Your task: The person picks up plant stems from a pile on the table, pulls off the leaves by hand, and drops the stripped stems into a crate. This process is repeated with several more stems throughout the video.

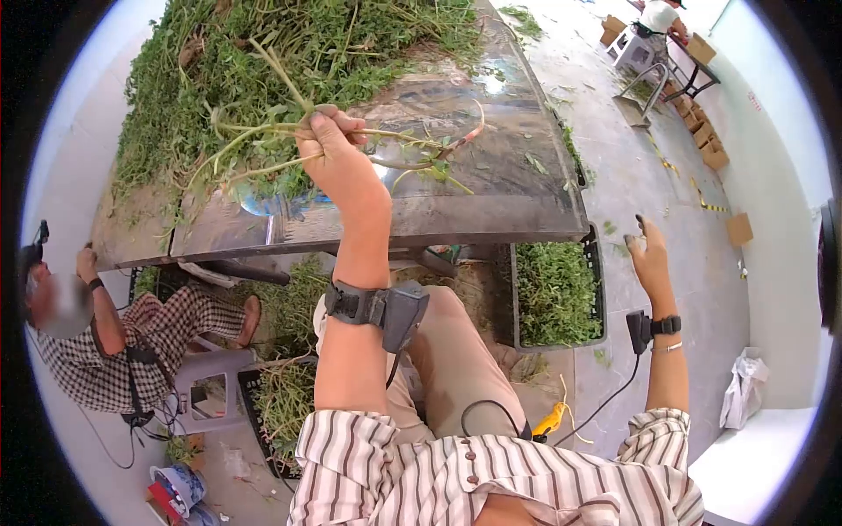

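Observation:
My left hand [333,153] is closed round a few long green plant stems [263,130] above the near part of the table. The stems branch out to both sides of the fist, and a reddish root end [472,133] sticks out to the right. Behind it lies a large heap of leafy green plants [289,61] on the dark table [412,215]. Off to the right, beyond the table edge, my right hand [647,250] is held over the floor with fingers apart and nothing in it. Its fingertips look dark.
A black crate [561,342] of leafy greens stands below the table's right corner. Another crate [254,394] with stems is by my left leg. At the left sits a person [114,351] in checked clothes. Boxes [702,131] and another person [658,22] are at the far right.

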The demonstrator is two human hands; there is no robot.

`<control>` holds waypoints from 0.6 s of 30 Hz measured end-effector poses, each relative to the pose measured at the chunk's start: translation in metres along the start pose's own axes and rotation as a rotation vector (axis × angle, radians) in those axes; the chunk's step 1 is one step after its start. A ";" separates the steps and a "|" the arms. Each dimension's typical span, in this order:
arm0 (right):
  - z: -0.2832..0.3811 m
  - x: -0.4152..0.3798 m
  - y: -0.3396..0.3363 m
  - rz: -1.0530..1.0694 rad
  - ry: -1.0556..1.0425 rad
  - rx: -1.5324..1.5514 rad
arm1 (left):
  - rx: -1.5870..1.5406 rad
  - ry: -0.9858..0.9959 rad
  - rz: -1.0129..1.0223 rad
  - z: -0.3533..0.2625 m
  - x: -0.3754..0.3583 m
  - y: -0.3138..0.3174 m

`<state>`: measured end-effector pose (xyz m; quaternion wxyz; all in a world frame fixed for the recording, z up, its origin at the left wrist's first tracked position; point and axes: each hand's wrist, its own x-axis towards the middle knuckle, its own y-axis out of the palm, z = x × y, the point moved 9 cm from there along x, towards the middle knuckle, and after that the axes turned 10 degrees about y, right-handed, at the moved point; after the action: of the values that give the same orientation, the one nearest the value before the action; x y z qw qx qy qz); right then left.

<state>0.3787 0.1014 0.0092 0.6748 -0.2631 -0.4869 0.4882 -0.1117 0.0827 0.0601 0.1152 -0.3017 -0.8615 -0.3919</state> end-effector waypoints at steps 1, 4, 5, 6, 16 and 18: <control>-0.002 -0.004 -0.002 -0.019 0.031 0.049 | 0.011 0.019 0.000 -0.004 0.002 0.000; 0.029 -0.009 -0.007 0.019 0.138 0.214 | -0.019 0.036 0.001 -0.009 0.008 -0.003; 0.047 -0.011 -0.006 0.073 0.202 0.320 | 0.021 0.042 -0.010 -0.014 0.009 -0.003; 0.067 -0.011 -0.006 0.069 0.205 0.332 | 0.023 0.049 0.001 -0.016 0.010 -0.002; 0.274 0.046 0.059 0.354 -0.419 0.364 | -0.031 0.047 -0.121 -0.021 0.011 -0.025; 0.290 0.064 0.086 0.404 -0.366 0.268 | -0.032 0.045 -0.134 -0.020 0.016 -0.029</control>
<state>0.0825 0.1584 0.0761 0.4938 -0.1710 -0.4694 0.7118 -0.1431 0.0593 0.0628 0.1034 -0.2364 -0.8704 -0.4194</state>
